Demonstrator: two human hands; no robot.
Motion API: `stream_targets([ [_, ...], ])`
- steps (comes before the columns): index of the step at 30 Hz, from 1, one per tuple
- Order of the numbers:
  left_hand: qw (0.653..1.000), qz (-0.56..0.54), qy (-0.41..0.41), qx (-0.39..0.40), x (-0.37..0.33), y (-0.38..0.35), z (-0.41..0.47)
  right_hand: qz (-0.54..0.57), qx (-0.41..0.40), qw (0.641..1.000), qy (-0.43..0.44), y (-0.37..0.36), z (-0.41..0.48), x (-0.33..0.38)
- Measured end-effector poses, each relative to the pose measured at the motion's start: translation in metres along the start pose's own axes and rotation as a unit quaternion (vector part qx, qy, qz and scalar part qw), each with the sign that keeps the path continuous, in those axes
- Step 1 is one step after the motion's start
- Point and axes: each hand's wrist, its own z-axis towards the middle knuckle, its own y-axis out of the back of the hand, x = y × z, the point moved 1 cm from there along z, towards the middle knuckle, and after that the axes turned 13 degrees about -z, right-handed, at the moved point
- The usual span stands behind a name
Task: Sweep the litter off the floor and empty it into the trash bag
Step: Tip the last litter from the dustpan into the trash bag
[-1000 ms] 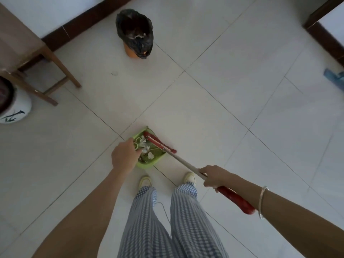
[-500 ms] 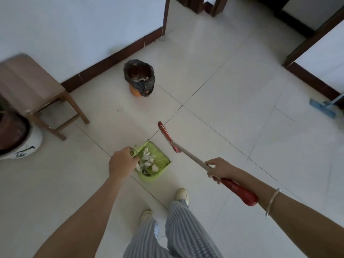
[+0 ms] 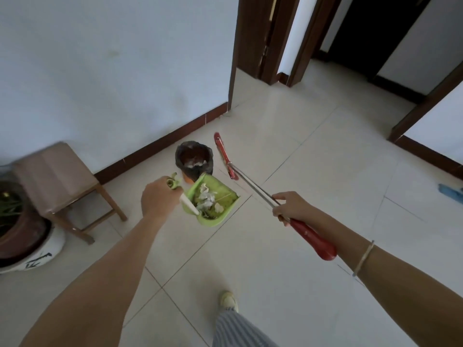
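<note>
1. Crumpled white paper litter (image 3: 206, 197) piled in a light-green plastic dustpan (image 3: 220, 196), carried above the pale tiled floor (image 3: 288, 246).
2. Left hand (image 3: 160, 199) clenched round the dustpan's white-and-green handle (image 3: 186, 202), fingers wrapped tight.
3. Dustpan held just in front of a small orange bin lined with a black trash bag (image 3: 194, 160); pan's far edge overlapping the bin's near side in view, contact not clear.
4. More white scraps visible inside the bag.
5. Right hand (image 3: 293, 209) grasping a long metal broom shaft with a red plastic grip (image 3: 313, 237), fingers curled on the shaft just above the grip.
6. Red broom head (image 3: 224, 155) raised beside the bin, to its right.
7. Brown wooden stool (image 3: 57, 176) near the wall at left, a potted plant (image 3: 17, 221) beside it.
8. One pale shoe (image 3: 228, 300) and a striped trouser leg (image 3: 238, 329) at the bottom edge.
</note>
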Motion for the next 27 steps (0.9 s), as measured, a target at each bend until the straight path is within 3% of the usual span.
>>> stream_targets([
  [10,0.997,-0.001,-0.048,-0.063,-0.106,0.017,0.094,0.043,-0.017,0.996,0.071,0.080,0.065,0.035],
  [18,0.986,0.125,-0.109,0.012,-0.146,0.021,0.196,0.063,0.017,0.995,0.070,0.104,0.152,0.079],
  [27,0.946,0.281,-0.148,0.066,-0.168,0.011,0.320,0.071,0.047,0.995,0.051,0.124,0.253,0.133],
])
